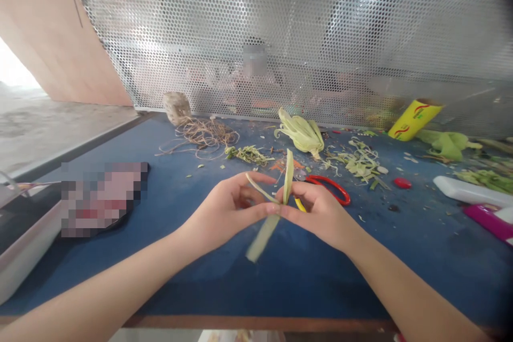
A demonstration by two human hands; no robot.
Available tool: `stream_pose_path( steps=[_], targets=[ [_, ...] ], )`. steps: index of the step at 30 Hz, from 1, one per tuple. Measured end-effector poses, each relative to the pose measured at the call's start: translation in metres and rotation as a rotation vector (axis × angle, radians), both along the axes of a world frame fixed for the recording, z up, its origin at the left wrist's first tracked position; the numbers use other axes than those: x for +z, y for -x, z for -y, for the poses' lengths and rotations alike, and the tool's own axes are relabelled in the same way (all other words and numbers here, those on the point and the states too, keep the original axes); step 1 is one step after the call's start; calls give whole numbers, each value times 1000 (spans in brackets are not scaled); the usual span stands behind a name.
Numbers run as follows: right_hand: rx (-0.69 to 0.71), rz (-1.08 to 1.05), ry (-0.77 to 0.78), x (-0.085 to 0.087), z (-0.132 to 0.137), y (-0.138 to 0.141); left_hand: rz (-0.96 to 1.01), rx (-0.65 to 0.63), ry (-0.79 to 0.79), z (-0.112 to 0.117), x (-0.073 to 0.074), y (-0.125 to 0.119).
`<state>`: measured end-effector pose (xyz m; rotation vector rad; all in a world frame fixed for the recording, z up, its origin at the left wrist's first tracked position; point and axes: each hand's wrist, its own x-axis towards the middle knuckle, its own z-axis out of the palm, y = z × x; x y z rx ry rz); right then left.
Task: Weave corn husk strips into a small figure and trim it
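Note:
Over the blue tabletop [192,283], my left hand [224,214] and my right hand [320,211] meet at their fingertips. Both are closed in a pinch on pale green corn husk strips [263,238]. One strip hangs below the fingers, a wider piece stands upright above them, and a thin curved piece crosses my left fingers. How the pieces join is hidden by the fingertips. Just behind my right hand lies a red-handled cutting tool [340,192]; a yellow part [300,204] shows beside my fingers, partly covered. A husk bundle [302,133] rests farther back.
Tangled twine [208,134] lies near a pale block [177,108] at the back left. Husk scraps [363,160] are scattered at right, near a yellow tube [417,119] and a red object [402,183]. A perforated metal screen [280,21] borders the back. A blurred tablet-like object [108,197] lies left.

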<state>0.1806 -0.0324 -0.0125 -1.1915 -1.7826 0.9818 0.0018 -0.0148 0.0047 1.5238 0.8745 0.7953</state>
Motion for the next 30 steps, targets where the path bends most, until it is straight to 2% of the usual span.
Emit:
stream_pose_path(
  steps=[4, 9, 17, 22, 25, 30],
  targets=[
    [19, -37, -14, -3, 2, -1, -1, 94, -154, -4, 3, 2],
    [-53, -58, -71, -8, 1, -1, -161, 152, -244, -6, 8, 4],
    [-96, -66, -108, -8, -2, 0, -168, 201, -231, -9, 11, 7],
    [-167, -158, -34, -7, -5, -3, -12, 281, -161, -18, 5, 8],
    [-130, -237, 47, -4, -5, -1, 63, 227, -72, -20, 1, 7],
    [-71, -269, 108, -3, -2, 3, 130, 198, -68, -18, 0, 7]
  ],
)
